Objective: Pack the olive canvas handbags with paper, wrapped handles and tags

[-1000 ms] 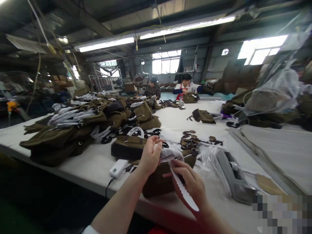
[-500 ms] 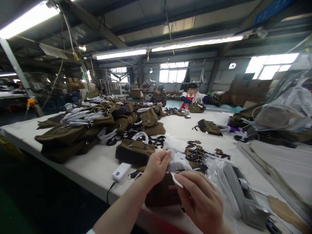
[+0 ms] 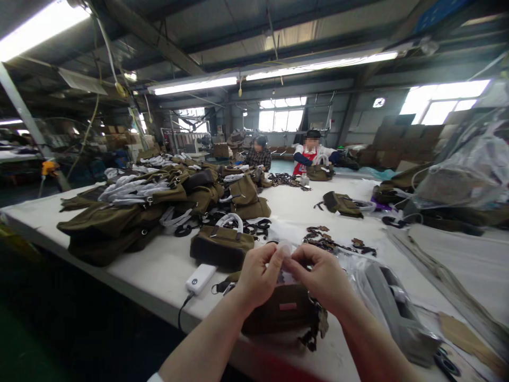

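Note:
In front of me stands an olive-brown handbag (image 3: 278,313) with a small pink patch on its side. My left hand (image 3: 260,270) pinches a white wrapped handle (image 3: 284,247) above the bag. My right hand (image 3: 318,273) closes its fingertips on the same white wrapping from the other side, the two hands nearly touching. Whether the small white piece is still in the right fingers is hidden. Dark key charms (image 3: 316,323) hang at the bag's right side. Beyond my left hand rests another olive bag (image 3: 222,246) with a white-wrapped handle.
A large pile of olive bags (image 3: 119,220) covers the table's left. A white power bank (image 3: 201,278) with a cable lies near the front edge. To the right are a grey tape dispenser (image 3: 392,302), clear plastic and more charms (image 3: 322,239). Two people sit at the far side.
My right hand has moved up and left with its white piece to meet my left hand at the wrapped handle. The bag's pink patch and hanging charms now show more fully.

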The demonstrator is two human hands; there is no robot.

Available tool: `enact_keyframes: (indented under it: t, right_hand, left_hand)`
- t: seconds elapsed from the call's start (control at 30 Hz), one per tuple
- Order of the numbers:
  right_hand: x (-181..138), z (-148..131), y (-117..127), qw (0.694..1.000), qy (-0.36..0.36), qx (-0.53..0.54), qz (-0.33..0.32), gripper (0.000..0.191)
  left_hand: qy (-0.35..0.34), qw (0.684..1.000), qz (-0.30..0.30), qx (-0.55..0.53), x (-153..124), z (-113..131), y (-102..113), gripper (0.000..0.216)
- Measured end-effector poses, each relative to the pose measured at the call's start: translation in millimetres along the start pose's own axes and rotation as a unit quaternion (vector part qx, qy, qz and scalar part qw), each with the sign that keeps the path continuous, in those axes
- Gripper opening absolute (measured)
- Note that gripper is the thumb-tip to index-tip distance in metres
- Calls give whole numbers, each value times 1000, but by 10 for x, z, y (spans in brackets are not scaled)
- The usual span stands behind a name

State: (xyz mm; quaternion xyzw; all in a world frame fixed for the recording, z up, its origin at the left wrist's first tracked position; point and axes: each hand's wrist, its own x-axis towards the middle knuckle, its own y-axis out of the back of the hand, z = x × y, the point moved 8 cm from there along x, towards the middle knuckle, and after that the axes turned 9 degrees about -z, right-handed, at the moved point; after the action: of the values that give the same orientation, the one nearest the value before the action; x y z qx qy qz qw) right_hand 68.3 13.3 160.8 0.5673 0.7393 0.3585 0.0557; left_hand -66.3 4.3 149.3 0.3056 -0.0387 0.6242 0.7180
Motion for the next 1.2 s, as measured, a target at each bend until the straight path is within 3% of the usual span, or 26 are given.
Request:
enact_keyframes:
  t: [0.13,0.23,0.33,0.47,0.6,0.67,0.73,0.8,0.87,0.93,1.0,1.1,1.2]
  right_hand:
    - [-6,-15,52,999,11,35,-1,18]
    - [5,-54,63,996,46,70,-25,28]
    - [-30,-183,55,993,115,-15,-29,22]
    - [-299,-538,-4,945,258,-196,42,22]
    - [-553,-843,-59,918,348,-186,37,19]
    - [-494,-809,115,939,295,-152,93,16]
    - [-318,-589,297,967,178,-125,132,18]
    - [-105,-297,309,991,70,-93,73,29]
    - [43,-76,169,998,20,-40,-40,38]
    - [96,23,54,994,9,5,-107,41]
    - [102,2,44,994,29,-1,-101,40]
    - [60,-197,200,992,99,-78,-2,37]
    - [-40,-442,451,970,169,-118,126,33]
  left_hand:
    - [12,1000,-21,-20,-11,-59,-65,38]
    - [8,995,-77,-64,-25,-50,-181,36]
    - [6,989,-112,-100,-41,-11,-274,37]
    - [33,984,-98,-143,-6,-117,-341,41]
    - [72,991,-56,-101,24,-285,-324,45]
    - [42,996,-54,-55,12,-217,-305,43]
    - [8,997,-67,-22,-18,-110,-306,41]
    - [-4,997,-79,-4,-48,-37,-309,41]
    - [-11,996,-85,9,-62,2,-308,40]
    - [-21,995,-101,20,-65,17,-322,37]
    - [-35,992,-111,47,-65,25,-329,35]
    - [-69,983,-108,127,-87,57,-320,32]
    - [-105,969,-130,184,-136,117,-339,32]
